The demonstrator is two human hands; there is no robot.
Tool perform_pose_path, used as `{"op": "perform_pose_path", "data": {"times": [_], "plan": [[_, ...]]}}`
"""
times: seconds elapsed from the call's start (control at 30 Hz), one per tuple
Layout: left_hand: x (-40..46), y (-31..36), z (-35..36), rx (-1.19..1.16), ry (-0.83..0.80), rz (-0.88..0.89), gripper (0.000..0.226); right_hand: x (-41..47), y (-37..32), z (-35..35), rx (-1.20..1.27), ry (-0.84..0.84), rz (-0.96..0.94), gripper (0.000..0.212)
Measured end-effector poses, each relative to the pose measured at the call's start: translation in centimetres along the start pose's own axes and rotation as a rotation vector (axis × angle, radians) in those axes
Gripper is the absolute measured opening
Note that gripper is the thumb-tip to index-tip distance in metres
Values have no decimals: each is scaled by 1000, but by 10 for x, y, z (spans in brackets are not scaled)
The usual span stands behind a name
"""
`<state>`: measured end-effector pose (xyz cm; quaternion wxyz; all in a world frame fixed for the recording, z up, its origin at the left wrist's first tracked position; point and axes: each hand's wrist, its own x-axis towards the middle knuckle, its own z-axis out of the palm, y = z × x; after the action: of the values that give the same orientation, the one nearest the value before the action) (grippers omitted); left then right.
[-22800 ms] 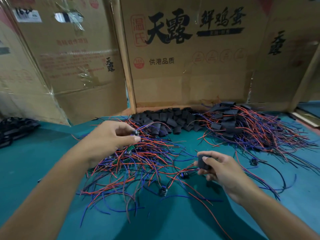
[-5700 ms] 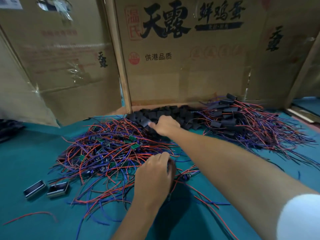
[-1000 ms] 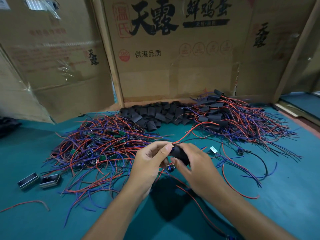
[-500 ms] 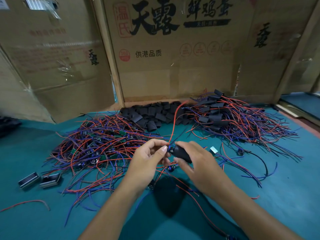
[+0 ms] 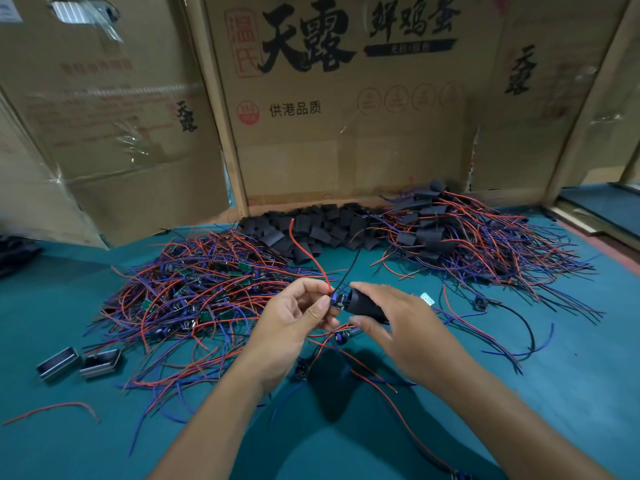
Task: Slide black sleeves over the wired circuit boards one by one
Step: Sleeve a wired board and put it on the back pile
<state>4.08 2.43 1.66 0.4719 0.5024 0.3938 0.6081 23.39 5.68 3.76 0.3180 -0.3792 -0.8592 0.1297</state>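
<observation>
1. A black sleeve (image 5: pixel 363 304) is gripped between the curled fingers and thumb of the right hand (image 5: pixel 408 327), above the teal table (image 5: pixel 571 393).
2. A wired board (image 5: pixel 336 300) is pinched at the sleeve's open end by the left hand (image 5: pixel 294 320); its red wire (image 5: pixel 304 251) arcs upward.
3. Loose sleeves (image 5: pixel 322 230) are heaped by the cardboard wall (image 5: pixel 346 150), bare boards (image 5: pixel 194 289) left, sleeved ones (image 5: pixel 450 233) right.

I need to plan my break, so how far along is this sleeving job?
Done: the sleeved pile at the back right. In hand: the right hand holds a black sleeve partly over a board that the left hand pinches by its wires. Left: the large unsleeved pile on the left, with loose sleeves waiting behind. Roughly midway, by pile size.
</observation>
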Motion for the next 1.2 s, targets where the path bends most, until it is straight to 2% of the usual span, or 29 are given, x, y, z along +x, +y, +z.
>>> {"op": "perform_pose_path", "data": {"times": [0.13,0.43,0.57,0.73,0.97,1.2], "plan": [[0,2,-1,15,15,18,19,1,2,-2,-4,-5,0,43],[-6,7,12,72,-61,29,21,-2,-7,-2,70,-4,-82,31],[-6,6,19,-53,-15,-66,16,-1,-9,-1,65,-6,-93,36],[-6,5,21,-305,-27,-301,17,-3,-9,1,-7,-83,-103,47],[-6,3,19,-401,-5,-420,12,-4,-5,4,-103,-162,-83,57],[-8,3,21,-394,-47,-500,17,-3,-5,5,-269,-232,-78,56]]}}
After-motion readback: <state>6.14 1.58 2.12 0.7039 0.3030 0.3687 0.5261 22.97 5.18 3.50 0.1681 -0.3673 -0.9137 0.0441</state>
